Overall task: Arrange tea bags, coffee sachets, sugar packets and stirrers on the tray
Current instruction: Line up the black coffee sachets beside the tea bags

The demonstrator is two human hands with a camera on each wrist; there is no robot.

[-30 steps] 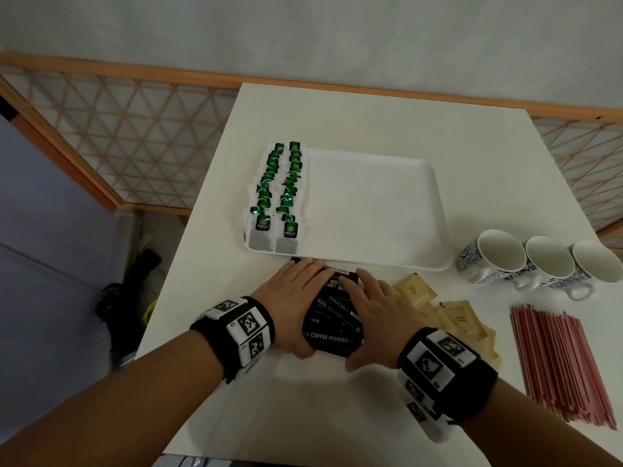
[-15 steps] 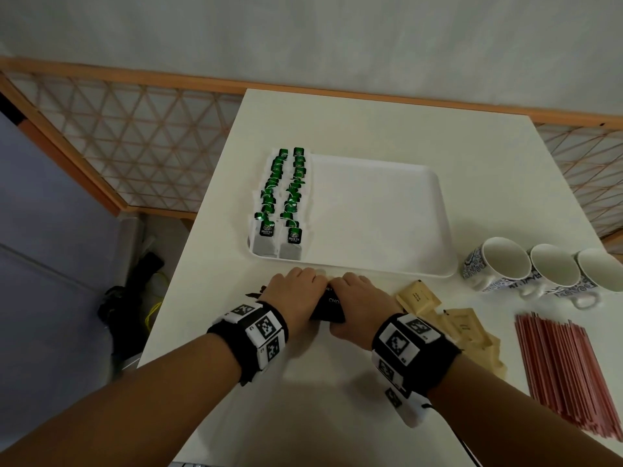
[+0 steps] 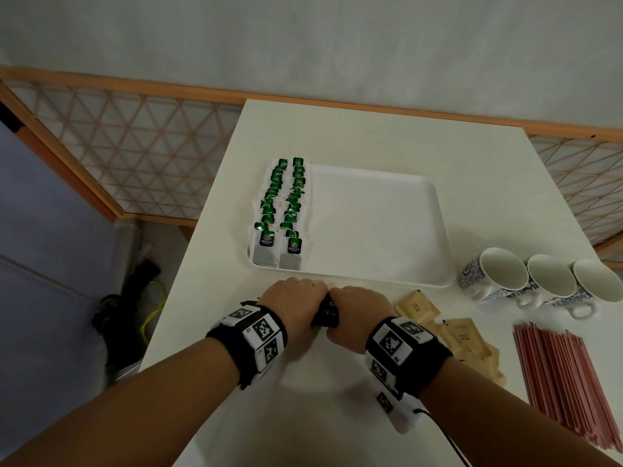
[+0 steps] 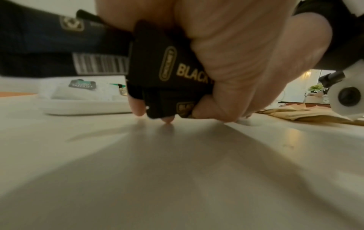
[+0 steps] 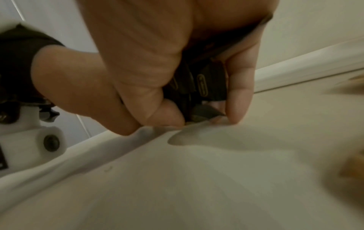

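Both hands meet just in front of the tray's near rim. My left hand and my right hand curl round a bundle of black coffee sachets, which stands on edge on the table. The left wrist view shows the sachets with gold "BLACK" lettering, fingertips touching the tabletop beneath them. In the right wrist view a thumb and a finger pinch the sachets. The white tray holds two rows of green tea bags along its left side.
Brown sugar packets lie just right of my right hand. Red stirrers lie in a pile at the right edge. Three mugs lie on their sides right of the tray. The table's left edge drops to the floor.
My hands lay flat round the spread sachets a second ago. They have since squeezed the sachets into a tight bundle and slid it toward the tray.
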